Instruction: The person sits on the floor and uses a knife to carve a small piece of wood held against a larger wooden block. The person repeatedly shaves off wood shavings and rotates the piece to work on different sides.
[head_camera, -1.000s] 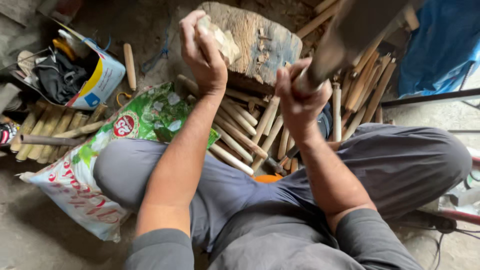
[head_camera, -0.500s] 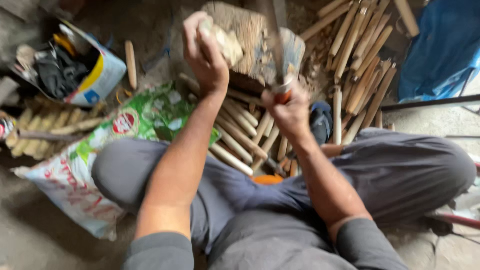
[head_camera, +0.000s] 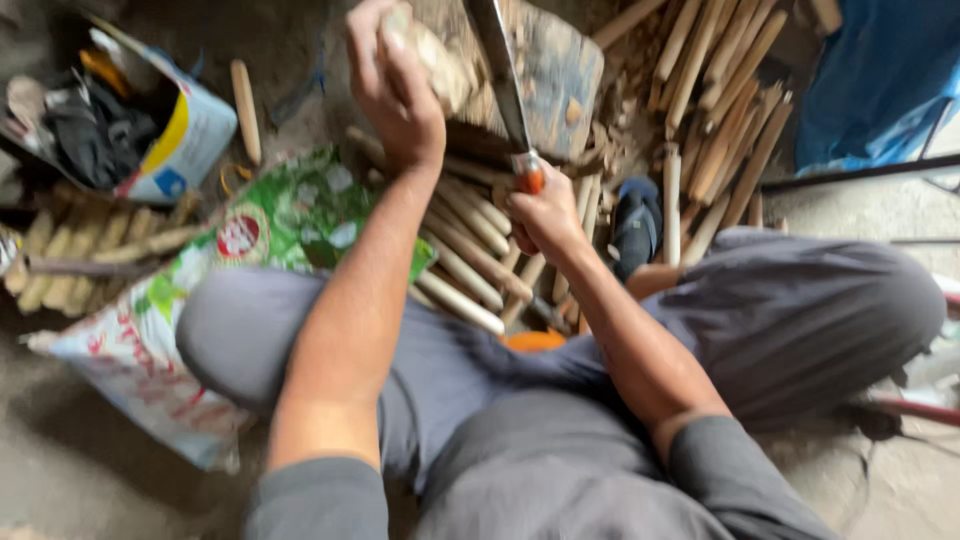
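My left hand (head_camera: 392, 85) grips a pale, rough piece of wood (head_camera: 436, 60) and holds it upright on a big wooden chopping block (head_camera: 560, 75). My right hand (head_camera: 545, 215) is closed around the orange-collared handle of a long chopping blade (head_camera: 500, 70). The blade points away from me and lies right beside the wood piece, over the block. I sit cross-legged in grey trousers (head_camera: 800, 310) behind the block.
Shaped wooden sticks (head_camera: 470, 255) lie piled in front of my legs and more sticks (head_camera: 720, 120) at the right. A printed plastic sack (head_camera: 190, 310) lies at my left knee. A box of tools (head_camera: 130, 130) stands far left. Blue cloth (head_camera: 880, 80) hangs far right.
My right hand has swung the blade down from a raised position at the right onto the wood piece on the block. My left hand kept holding the wood.
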